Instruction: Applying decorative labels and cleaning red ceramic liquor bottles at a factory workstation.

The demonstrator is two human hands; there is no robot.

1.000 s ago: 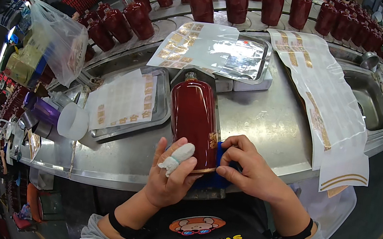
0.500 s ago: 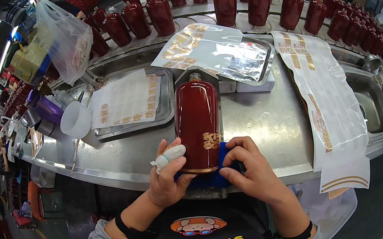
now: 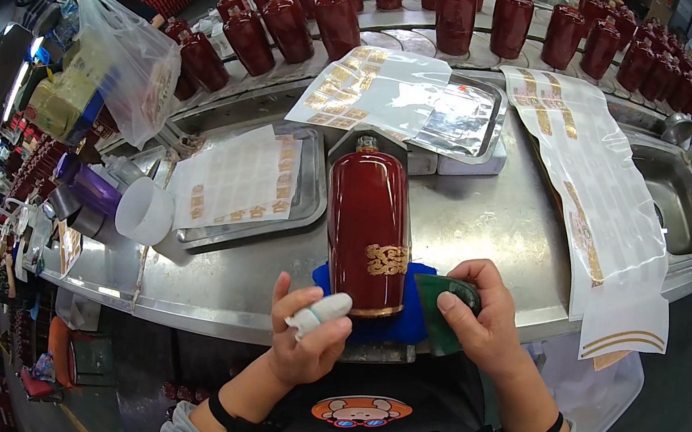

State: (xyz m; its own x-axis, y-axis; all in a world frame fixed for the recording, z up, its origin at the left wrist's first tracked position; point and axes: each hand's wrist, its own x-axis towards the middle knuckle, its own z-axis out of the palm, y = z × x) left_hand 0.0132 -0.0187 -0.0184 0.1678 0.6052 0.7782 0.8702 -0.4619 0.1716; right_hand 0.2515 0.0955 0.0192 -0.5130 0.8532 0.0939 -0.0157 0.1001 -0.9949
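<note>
Lying flat: red bottle (image 3: 369, 229) on blue cloth (image 3: 406, 321), steel surface (image 3: 499, 222).
Right hand (image 3: 479, 318): pinching green pad (image 3: 446, 309) just beside the bottle's base.
Left hand (image 3: 310, 337): loosely curled, empty, bandaged finger (image 3: 320, 311) near the base.

Factory line: rows of red bottles (image 3: 451, 11)

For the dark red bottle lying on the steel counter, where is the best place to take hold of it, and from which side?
Probably around the wide cylindrical body of the dark red bottle, above the gold emblem, coming down from above with fingers on its left and right flanks. It lies on its side, neck pointing away, base on the blue cloth; the neck is small and far, and the flanks are free.
</note>
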